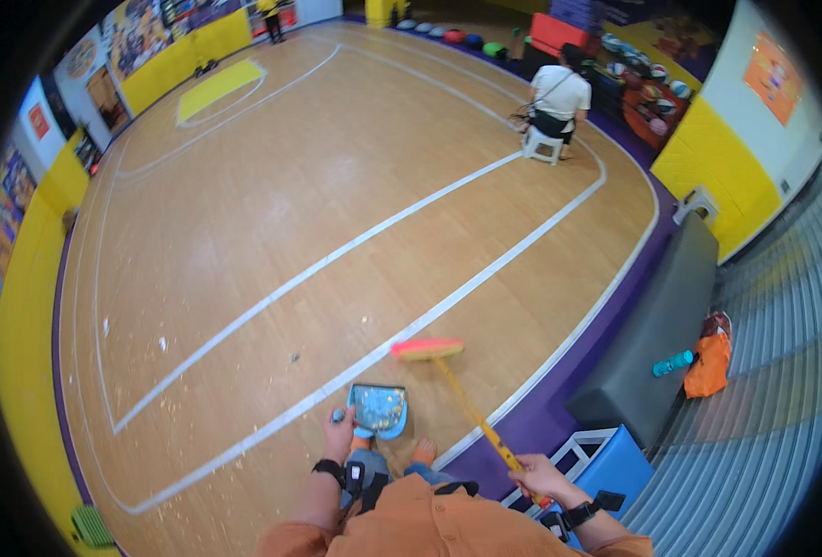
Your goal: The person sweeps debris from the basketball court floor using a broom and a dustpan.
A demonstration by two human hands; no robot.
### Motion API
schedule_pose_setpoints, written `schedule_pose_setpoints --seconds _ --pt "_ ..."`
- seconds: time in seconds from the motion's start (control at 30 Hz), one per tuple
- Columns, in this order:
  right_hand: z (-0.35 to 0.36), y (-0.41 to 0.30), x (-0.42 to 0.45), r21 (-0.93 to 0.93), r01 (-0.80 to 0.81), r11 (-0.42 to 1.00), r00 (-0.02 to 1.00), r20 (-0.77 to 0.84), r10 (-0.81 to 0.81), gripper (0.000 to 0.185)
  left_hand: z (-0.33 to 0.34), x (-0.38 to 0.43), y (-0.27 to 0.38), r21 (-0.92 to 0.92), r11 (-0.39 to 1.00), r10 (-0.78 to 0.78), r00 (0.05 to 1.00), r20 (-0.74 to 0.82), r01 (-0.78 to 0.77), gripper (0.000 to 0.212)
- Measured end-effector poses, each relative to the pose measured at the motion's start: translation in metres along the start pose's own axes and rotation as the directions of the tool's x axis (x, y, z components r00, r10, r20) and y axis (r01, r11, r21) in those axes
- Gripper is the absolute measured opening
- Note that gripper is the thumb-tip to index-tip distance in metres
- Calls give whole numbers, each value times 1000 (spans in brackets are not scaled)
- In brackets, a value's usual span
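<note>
My right hand (538, 477) grips the yellow handle of a broom (477, 414) near its end. The broom's pink and yellow head (428, 349) is beyond my feet, just over the white court line, and looks slightly blurred. In my left hand (339, 430) is the handle of a blue dustpan (397, 426), whose upper end shows above my fist. Yellowish crumbs and bits of debris lie in the pan. Its dark lip faces away from me. A small grey scrap (295, 357) and a pale crumb (364, 319) lie on the wood-look floor (299, 230) ahead.
White scraps (163, 344) and scattered crumbs cover the floor at left. A grey padded bench (655, 327) holds a teal bottle (673, 363) beside an orange bag (709, 365). At my right is a blue stool (609, 473). Farther off, a person (561, 94) sits on a white stool (543, 144).
</note>
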State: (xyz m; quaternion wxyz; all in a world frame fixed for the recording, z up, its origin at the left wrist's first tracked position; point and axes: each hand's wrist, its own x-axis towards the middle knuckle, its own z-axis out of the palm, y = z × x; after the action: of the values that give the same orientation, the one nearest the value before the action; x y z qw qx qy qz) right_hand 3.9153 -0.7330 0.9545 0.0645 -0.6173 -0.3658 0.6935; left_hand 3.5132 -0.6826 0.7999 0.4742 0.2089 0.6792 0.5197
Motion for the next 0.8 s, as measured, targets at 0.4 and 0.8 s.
schedule_pose_setpoints --seconds 0.4,0.8 --pt "39 -36 74 122 57 991 989 -143 -39 10 -79 -5 10 -157 988 -27 976 -216 -8 26" --pt "65 -75 127 43 65 997 993 -106 -60 12 -93 33 23 -194 980 -63 985 -161 31 16"
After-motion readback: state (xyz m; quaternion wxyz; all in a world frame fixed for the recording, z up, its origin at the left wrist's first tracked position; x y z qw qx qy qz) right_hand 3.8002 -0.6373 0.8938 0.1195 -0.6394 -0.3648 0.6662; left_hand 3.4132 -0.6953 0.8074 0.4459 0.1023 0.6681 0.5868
